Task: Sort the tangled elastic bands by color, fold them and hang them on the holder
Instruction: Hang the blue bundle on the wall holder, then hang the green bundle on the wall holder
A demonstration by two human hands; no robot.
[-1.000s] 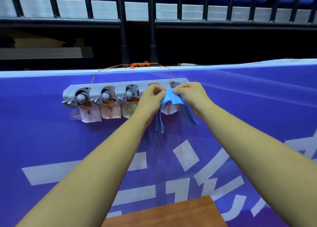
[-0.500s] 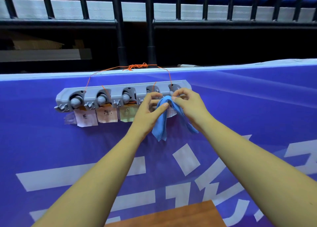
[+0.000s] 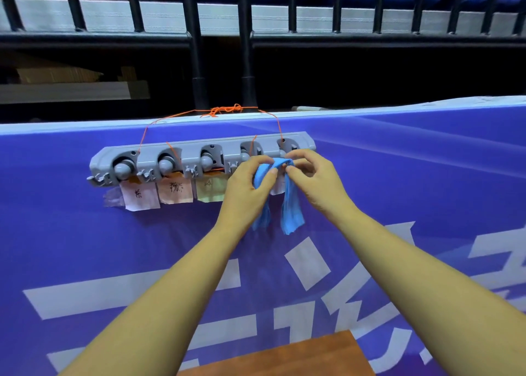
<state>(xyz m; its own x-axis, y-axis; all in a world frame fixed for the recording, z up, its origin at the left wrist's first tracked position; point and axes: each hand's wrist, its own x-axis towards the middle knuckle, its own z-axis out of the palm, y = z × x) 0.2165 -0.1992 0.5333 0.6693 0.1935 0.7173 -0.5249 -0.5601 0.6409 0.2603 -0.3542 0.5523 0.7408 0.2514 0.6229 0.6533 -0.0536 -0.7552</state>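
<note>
Though dim beyond the black railing, purple banner behind grey holder.

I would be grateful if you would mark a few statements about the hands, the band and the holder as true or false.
1. The left hand and the right hand both pinch the blue band. True.
2. The grey holder hangs from orange string. True.
3. The hands hold the band at the holder's left end. False: they hold it at the right end.
4. A red band hangs at the holder's left end. False: the leftmost clip holds no band.
</note>
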